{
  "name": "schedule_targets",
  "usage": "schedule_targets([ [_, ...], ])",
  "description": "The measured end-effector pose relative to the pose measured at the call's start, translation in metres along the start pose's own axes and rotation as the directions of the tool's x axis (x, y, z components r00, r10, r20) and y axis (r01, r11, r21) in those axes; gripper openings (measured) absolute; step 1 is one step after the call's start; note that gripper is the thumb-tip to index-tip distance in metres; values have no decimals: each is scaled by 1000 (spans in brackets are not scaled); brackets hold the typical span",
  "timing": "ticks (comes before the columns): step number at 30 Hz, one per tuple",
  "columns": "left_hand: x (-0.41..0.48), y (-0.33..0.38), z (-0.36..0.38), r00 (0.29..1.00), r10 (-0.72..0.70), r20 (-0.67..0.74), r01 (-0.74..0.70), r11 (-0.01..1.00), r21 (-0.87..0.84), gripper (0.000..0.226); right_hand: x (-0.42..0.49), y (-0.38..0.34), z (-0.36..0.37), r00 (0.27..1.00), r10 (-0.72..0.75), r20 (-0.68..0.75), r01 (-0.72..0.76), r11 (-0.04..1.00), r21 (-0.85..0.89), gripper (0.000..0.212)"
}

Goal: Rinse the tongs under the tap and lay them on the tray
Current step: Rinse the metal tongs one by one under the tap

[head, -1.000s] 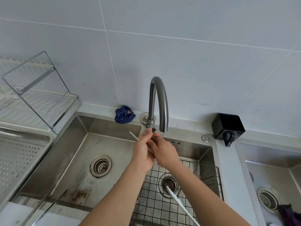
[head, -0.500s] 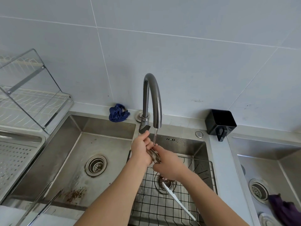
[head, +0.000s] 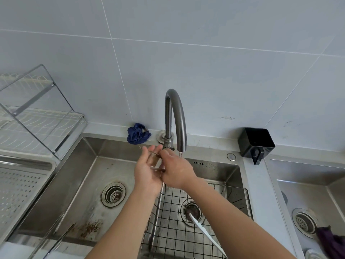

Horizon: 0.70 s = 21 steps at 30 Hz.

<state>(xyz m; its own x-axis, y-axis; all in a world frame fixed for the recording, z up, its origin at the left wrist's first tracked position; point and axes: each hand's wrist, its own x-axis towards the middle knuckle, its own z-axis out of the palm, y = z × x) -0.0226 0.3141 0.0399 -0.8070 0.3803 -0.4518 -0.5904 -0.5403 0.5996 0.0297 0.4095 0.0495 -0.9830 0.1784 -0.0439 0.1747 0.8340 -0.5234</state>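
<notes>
The metal tongs (head: 154,160) are held between both hands, just left of the tap's spout; only a short shiny stretch shows between the fingers. My left hand (head: 146,173) grips them from the left, fingers curled round them. My right hand (head: 176,171) holds them from the right, its fingers wrapped over the metal. The dark curved tap (head: 175,113) runs a thin stream of water (head: 180,155) that falls beside my right hand. The perforated steel tray (head: 20,186) sits at the left of the sink.
A wire dish rack (head: 37,116) stands behind the tray. A blue cloth (head: 138,135) and a black holder (head: 256,141) sit on the back ledge. A wire basket (head: 186,227) with a white utensil (head: 205,234) fills the right basin. Another sink (head: 306,202) lies far right.
Both hands have risen with the tongs, from below the spout in the stream to up beside the tap's base, left of the water.
</notes>
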Motion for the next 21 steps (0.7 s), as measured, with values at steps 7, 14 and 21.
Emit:
schedule_targets([
  [7, -1, 6, -8, 997, -49, -56, 50, 999, 19, 27, -7, 10, -4, 984, 33, 177, -38, 999, 28, 57],
  [14, -1, -25, 13, 991, -102, 86, 93, 990, 107, 32, -62, 48, -9, 963, 193, 190, -260, 854, 451, 45],
  [21, -17, -53, 31, 984, -83, 156, 28, 946, 323, 12, -104, 53, 28, 912, 410, -27, -347, 804, 484, 34],
])
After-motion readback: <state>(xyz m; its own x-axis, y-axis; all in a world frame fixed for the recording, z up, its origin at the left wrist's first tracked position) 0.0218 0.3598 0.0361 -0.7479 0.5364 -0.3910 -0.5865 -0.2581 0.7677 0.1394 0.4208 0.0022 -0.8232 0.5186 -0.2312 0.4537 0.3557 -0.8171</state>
